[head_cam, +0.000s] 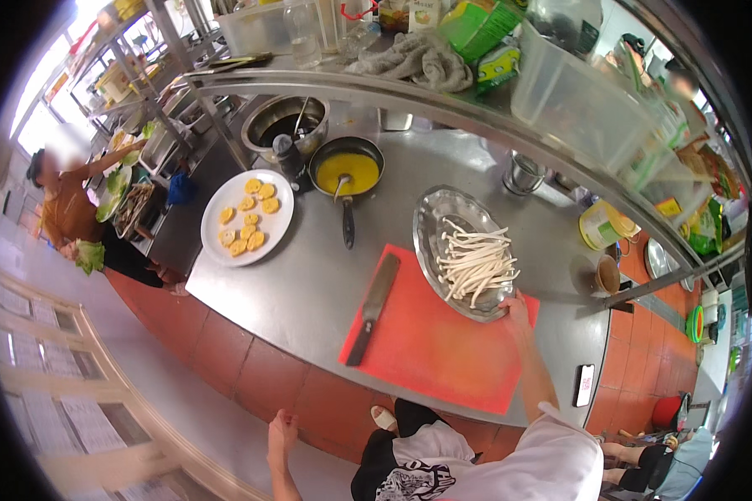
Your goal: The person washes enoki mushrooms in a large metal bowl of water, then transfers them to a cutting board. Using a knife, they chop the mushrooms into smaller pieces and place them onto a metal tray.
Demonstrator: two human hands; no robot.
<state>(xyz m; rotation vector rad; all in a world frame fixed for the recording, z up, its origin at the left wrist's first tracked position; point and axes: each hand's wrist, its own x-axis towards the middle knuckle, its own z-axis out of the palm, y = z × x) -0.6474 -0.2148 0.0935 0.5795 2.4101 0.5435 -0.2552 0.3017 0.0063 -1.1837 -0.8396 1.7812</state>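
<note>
My right hand (515, 309) grips the near rim of an oval metal platter (427, 235). Long thin white mushrooms (476, 262) lie heaped on it, and it overlaps the far edge of a red cutting board (445, 351). Along the board's left side lies a broad-bladed knife (376, 300) with a black handle. My left hand (283, 429) hangs off the table's near side, its fingers loosely curled and nothing seen in them. Farther left, a white plate (279, 241) carries several yellow-orange round slices. Beyond the board, a small black frying pan (348, 216) contains yellow liquid and a spoon.
A metal bowl (250, 128) of dark liquid and a black bottle (286, 156) stand at the back left. A metal shelf (351, 81) crosses above the steel table (276, 300). A phone (584, 385) lies near the right edge. Another person (69, 206) stands at far left.
</note>
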